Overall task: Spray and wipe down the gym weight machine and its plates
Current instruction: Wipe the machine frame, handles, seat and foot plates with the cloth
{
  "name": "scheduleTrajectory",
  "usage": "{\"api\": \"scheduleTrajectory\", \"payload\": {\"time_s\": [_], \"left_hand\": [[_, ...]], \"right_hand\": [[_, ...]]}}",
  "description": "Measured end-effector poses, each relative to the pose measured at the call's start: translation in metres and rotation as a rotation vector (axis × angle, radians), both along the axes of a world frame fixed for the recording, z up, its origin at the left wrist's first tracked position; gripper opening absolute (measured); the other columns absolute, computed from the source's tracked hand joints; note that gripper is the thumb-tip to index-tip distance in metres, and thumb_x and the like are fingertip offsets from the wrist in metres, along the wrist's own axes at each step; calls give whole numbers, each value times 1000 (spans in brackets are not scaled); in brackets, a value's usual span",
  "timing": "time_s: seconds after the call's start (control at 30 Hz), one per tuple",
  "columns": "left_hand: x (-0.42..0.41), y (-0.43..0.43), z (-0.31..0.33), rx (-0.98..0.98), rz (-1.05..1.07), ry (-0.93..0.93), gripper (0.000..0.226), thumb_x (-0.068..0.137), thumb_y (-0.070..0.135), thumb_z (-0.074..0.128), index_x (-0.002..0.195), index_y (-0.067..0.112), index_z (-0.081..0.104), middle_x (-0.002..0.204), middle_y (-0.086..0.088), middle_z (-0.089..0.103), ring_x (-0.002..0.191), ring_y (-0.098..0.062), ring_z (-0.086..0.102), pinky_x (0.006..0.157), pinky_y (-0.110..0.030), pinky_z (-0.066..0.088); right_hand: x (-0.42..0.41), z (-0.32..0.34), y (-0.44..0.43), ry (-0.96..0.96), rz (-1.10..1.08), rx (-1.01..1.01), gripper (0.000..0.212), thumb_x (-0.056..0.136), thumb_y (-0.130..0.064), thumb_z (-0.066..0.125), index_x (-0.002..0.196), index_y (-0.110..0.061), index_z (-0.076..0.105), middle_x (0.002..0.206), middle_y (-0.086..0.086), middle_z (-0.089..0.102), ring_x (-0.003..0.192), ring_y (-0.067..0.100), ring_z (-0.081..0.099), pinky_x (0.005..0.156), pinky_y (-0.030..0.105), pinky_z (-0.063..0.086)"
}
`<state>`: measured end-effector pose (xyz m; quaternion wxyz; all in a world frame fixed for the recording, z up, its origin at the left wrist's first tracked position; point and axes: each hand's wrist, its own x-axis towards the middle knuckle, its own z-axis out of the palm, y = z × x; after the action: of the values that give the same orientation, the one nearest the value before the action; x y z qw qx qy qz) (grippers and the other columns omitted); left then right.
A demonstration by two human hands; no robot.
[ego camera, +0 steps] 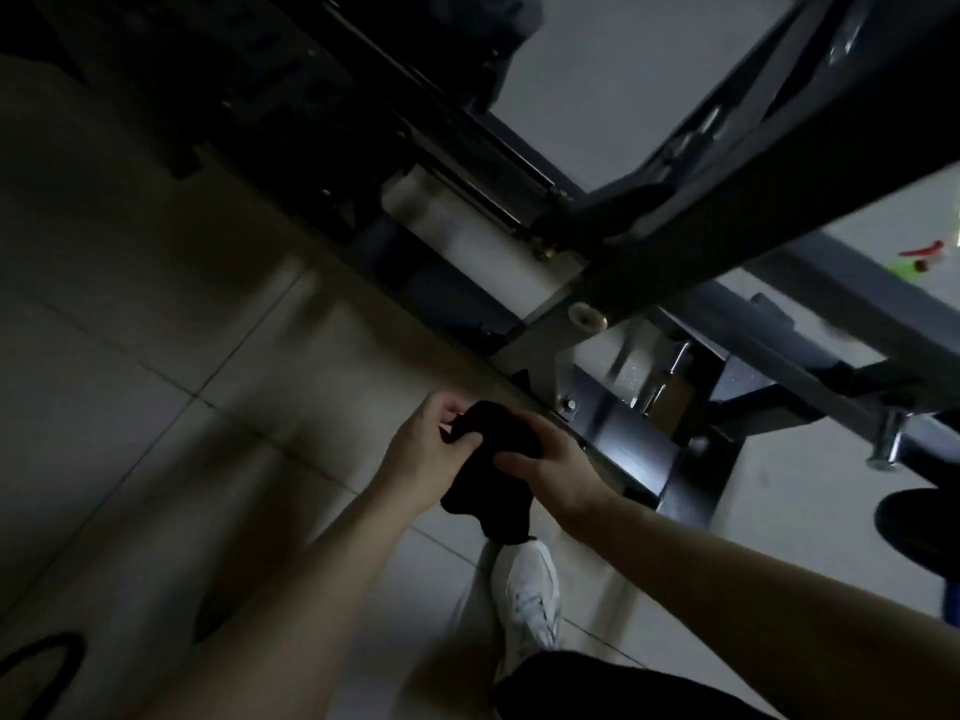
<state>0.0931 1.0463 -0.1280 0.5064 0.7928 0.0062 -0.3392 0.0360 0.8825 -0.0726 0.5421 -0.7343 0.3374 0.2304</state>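
Head view: black cloth (491,470) between both hands, seemingly beside dark machine frame (644,449).

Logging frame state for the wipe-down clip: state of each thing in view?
Left hand: shut on black cloth.
Right hand: shut on black cloth.
Black cloth: bunched between both hands, off the machine.
Dark metal weight machine frame: untouched by hands.
Green spray bottle with red trigger: on floor, far right, unheld.
White sneaker: on tiled floor.
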Motion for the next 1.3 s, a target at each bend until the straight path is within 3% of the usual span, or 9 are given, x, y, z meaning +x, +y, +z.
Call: {"api": "scheduleTrajectory", "payload": {"time_s": [0.2, 0.33, 0.5, 0.67, 0.83, 1.0, 1.1, 1.17, 1.3], "left_hand": [[19, -25, -76, -28, -105, -129, 17, 90, 28, 74, 104, 33, 65, 103, 10, 66, 94, -8, 64, 85, -35, 58], [14, -21, -102, -13, -137, -136, 21, 90, 27, 72, 109, 35, 65, 107, 11, 66, 97, -9, 65, 87, -37, 59], [17, -7, -96, 14, -82, -180, 37, 87, 24, 76, 119, 34, 61, 114, 10, 66, 105, -10, 64, 92, -33, 56], [45, -1, -69, 240, -25, -355, 20, 93, 32, 66, 111, 26, 61, 104, 6, 62, 93, -17, 61, 74, -29, 48], [84, -11, -55, 277, 43, -513, 26, 99, 26, 58, 123, 17, 52, 107, 0, 55, 92, -17, 52, 75, -30, 40], [133, -35, -60, 368, 127, -692, 18, 102, 33, 55, 116, 22, 49, 98, 2, 59, 82, -16, 54, 66, -33, 40], [148, -55, -102, 384, -261, -750, 31, 102, 25, 56, 132, 17, 53, 128, -9, 61, 118, -27, 58, 89, -37, 47], [144, -63, -133, 409, -525, -715, 47, 104, 21, 52, 150, 22, 45, 155, -5, 46, 144, -29, 40, 113, -33, 33], [155, -49, -169, 384, -631, -883, 55, 107, 26, 45, 160, 26, 29, 167, 1, 26, 153, -24, 24, 123, -32, 17]], "right_hand": [[-4, -85, -30, -35, -145, 154, 59, 79, -10, 81, 134, -19, 61, 118, 10, 71, 100, 27, 74, 92, 48, 60], [-10, -112, -26, -48, -128, 176, 53, 87, -3, 74, 134, -22, 59, 119, 7, 69, 99, 22, 75, 85, 37, 62], [-3, -99, -7, -192, 50, 29, 60, 89, 1, 68, 142, -22, 51, 124, 0, 65, 115, 20, 67, 97, 39, 58], [10, -83, 3, -262, 141, -101, 71, 92, -1, 66, 154, -24, 38, 130, -6, 57, 123, 16, 59, 103, 37, 54], [29, -85, 10, -252, 66, -97, 74, 96, -3, 62, 158, -25, 29, 139, -5, 52, 91, 8, 61, 69, 17, 54], [33, -99, 6, -206, 110, -75, 55, 98, -6, 61, 149, -16, 44, 124, -3, 60, 98, 16, 69, 88, 33, 61], [29, -111, 1, -203, 145, -104, 45, 98, -9, 62, 141, -17, 52, 120, -5, 62, 95, 14, 70, 86, 33, 62], [28, -120, -4, -209, 137, -131, 42, 98, -9, 63, 138, -17, 55, 121, -7, 62, 94, 12, 70, 86, 35, 62], [28, -133, -10, -202, 171, -179, 41, 98, -10, 61, 137, -22, 54, 125, -7, 61, 102, 12, 67, 92, 39, 59]]}}
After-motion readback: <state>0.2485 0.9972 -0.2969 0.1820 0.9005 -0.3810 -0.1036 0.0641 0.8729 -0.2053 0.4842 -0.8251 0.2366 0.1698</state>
